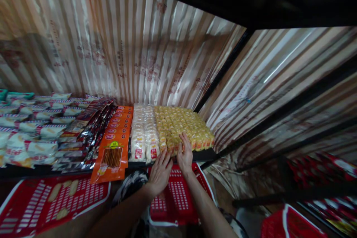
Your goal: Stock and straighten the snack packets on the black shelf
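Observation:
Both my hands reach up to a dark shelf (205, 155) stocked with snack packets. My right hand (185, 153) lies flat on the front row of small yellow packets (184, 124), its fingers spread over them. My left hand (160, 171) hovers just below the shelf's front edge, fingers apart, near the white packets with red labels (143, 135). Whether the left hand touches a packet is hard to tell. Nothing is clasped in either hand.
Orange packets (115, 145), dark red packets (89, 130) and white-and-red bags (30, 130) fill the shelf to the left. Red plastic baskets sit below: one (178, 197) under my hands, another (50, 200) at left with some biscuits. A striped sheet (125, 44) backs the shelf.

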`<action>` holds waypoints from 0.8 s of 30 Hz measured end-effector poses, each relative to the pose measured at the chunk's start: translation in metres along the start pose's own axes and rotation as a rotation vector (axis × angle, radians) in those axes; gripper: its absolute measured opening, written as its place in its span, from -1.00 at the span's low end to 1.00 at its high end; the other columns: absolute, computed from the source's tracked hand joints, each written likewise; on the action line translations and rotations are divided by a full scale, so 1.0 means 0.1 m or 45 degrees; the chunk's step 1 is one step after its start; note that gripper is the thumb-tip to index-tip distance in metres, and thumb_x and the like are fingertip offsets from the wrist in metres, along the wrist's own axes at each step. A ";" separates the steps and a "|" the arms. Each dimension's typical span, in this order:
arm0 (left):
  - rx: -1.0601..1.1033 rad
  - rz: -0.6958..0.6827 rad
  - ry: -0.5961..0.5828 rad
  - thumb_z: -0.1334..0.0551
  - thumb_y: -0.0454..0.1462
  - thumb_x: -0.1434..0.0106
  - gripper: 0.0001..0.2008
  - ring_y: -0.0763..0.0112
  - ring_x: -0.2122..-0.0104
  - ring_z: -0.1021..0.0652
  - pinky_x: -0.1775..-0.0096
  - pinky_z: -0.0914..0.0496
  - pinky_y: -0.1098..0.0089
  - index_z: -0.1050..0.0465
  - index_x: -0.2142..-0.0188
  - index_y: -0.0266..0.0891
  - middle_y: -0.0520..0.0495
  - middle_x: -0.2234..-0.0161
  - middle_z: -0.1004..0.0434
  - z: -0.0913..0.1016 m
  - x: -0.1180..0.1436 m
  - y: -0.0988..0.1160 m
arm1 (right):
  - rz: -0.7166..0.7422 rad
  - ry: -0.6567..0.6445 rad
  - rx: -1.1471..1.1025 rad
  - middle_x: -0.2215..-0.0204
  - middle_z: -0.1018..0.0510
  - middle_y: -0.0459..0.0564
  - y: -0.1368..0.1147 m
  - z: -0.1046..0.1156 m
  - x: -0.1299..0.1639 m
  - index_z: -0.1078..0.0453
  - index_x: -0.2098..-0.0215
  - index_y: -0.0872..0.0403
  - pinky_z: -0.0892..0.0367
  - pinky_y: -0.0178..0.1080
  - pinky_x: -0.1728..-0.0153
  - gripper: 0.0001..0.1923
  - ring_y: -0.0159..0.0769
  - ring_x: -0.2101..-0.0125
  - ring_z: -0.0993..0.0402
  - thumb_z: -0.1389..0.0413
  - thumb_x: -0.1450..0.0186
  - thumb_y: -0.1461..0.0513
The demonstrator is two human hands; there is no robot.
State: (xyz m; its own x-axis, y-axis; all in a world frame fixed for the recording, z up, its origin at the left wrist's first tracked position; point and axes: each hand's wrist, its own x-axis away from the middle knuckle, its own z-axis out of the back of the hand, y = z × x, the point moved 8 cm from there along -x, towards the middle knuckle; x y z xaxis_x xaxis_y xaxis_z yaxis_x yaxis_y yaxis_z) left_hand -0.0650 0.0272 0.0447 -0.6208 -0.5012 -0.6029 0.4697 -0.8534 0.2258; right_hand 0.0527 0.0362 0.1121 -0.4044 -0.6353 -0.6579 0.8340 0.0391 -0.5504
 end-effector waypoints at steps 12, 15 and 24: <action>-0.012 0.146 0.043 -0.08 -0.25 -0.26 -0.56 0.05 -0.27 0.02 -0.16 -0.15 0.00 -0.24 -0.13 -0.25 -0.25 -0.29 0.05 -0.28 -0.08 -0.09 | 0.140 -0.231 0.200 -0.14 -0.30 0.16 0.13 -0.33 -0.43 -0.29 -0.08 0.17 -0.13 -0.04 -0.16 -0.55 -0.23 -0.20 -0.10 0.23 -0.35 0.19; -0.034 0.155 0.078 -0.06 -0.29 -0.26 -0.58 0.10 -0.26 -0.04 -0.15 -0.19 0.04 -0.25 -0.13 -0.26 -0.25 -0.27 -0.02 -0.30 -0.09 -0.08 | 0.211 -0.525 0.367 -0.21 -0.19 0.12 0.05 -0.74 -0.57 -0.22 -0.16 0.19 -0.03 -0.09 -0.21 -0.50 -0.24 -0.27 0.08 0.24 -0.36 0.16; -0.045 0.137 0.138 -0.06 -0.37 -0.23 -0.53 0.11 -0.26 -0.05 -0.14 -0.22 0.07 -0.22 -0.15 -0.28 -0.24 -0.26 -0.03 -0.28 -0.13 -0.08 | 0.068 -1.204 0.705 -0.31 0.11 -0.02 0.11 -1.49 -0.70 0.13 -0.32 0.13 0.31 -0.09 -0.24 -0.39 -0.27 -0.31 0.32 0.36 -0.38 0.04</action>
State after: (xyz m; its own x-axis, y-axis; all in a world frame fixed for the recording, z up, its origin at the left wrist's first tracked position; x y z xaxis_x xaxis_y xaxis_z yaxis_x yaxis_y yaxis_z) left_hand -0.0430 0.0448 0.0290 -0.4954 -0.5695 -0.6560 0.5531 -0.7891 0.2673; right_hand 0.0346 0.1961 0.0759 -0.1087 -0.9872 0.1165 0.9906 -0.1174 -0.0704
